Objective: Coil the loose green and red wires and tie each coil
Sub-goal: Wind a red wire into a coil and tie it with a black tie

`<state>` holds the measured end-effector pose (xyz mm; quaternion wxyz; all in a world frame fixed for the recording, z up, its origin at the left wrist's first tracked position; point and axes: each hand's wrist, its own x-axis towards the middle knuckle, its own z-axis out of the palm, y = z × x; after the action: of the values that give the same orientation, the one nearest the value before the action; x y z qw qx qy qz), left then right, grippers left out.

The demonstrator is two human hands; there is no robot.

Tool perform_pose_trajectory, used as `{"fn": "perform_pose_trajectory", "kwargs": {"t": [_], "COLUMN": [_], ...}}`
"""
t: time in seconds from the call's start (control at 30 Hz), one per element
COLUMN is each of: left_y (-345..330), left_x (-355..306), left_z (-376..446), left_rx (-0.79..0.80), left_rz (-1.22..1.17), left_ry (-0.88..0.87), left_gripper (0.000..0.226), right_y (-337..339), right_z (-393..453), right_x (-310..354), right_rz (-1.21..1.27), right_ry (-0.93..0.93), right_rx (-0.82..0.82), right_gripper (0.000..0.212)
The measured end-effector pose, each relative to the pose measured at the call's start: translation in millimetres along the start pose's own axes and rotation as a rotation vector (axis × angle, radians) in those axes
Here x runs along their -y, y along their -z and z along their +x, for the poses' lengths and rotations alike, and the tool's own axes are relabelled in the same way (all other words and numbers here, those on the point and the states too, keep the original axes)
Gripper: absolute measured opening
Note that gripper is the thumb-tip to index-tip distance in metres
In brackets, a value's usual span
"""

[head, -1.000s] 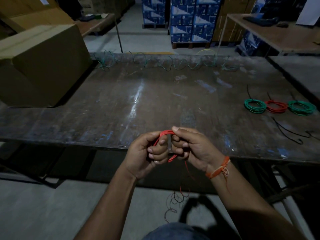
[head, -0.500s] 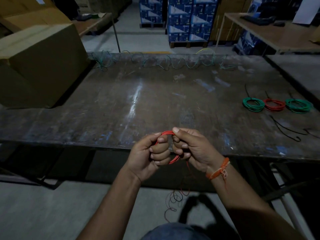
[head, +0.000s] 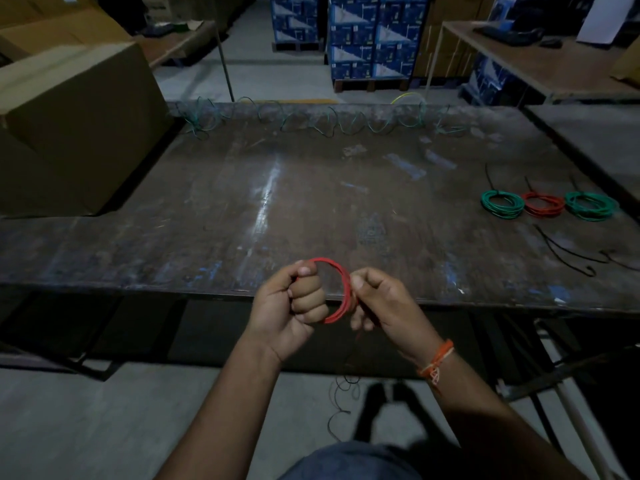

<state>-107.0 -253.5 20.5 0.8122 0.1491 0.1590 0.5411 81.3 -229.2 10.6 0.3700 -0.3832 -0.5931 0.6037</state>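
Observation:
A red wire coil (head: 341, 282) is held upright over the near edge of the worn table (head: 311, 202). My left hand (head: 294, 306) grips its left side in a fist. My right hand (head: 381, 303) pinches its right side, and the loose red wire tail (head: 346, 386) hangs from there to the floor. Three tied coils lie at the right of the table: a green coil (head: 502, 203), a red coil (head: 543, 204) and another green coil (head: 591, 205). Loose green wire (head: 329, 119) curls along the far edge.
Black ties (head: 568, 252) lie on the table right of my hands. A big cardboard box (head: 69, 133) fills the left side. Another table (head: 554, 60) and stacked blue boxes (head: 374, 36) stand behind. Concrete floor lies below me.
My hands have drawn apart, so the red coil now shows as an open ring between them. The right hand has slid along the wire to the coil's right side.

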Motion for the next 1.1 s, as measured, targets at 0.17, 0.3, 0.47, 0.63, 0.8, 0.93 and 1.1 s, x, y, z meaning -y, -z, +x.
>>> {"fn": "perform_pose_trajectory", "kwargs": {"t": [0.17,0.3,0.47,0.63,0.8,0.93,1.1], "left_y": [25,24,10,-1,-8,-10,-13], "left_x": [-29,-29,-19,0,9,4,-11], "left_z": [-8,-11,-3,3,-2,-5,-12], "left_rx": [0.003,-0.151,-0.305,-0.404,-0.321,-0.318,-0.245], "left_rz": [-0.253,-0.236,-0.006,0.418,0.795,0.809,0.853], "left_ry": [-0.190,-0.328,-0.424,-0.506,-0.450,-0.375,-0.343], "left_gripper": [0.027,0.028,0.030,0.029,0.032,0.032,0.033], "right_y": [26,26,13,-8,-22,-24,-15], "right_z": [-20,-31,-33,-24,-5,12,25], "right_x": [-37,-46,-16,24,52,66,75], "right_rz": [-0.082,-0.278,-0.610,-0.686,-0.718,-0.750,-0.687], "right_ry": [-0.015,0.082,0.398,0.604,0.727,0.753,0.645], "right_rx": [-0.173,-0.330,-0.152,-0.054,0.040,0.142,0.067], "right_gripper": [0.013,0.016,0.013,0.005,0.009,0.014,0.014]}}
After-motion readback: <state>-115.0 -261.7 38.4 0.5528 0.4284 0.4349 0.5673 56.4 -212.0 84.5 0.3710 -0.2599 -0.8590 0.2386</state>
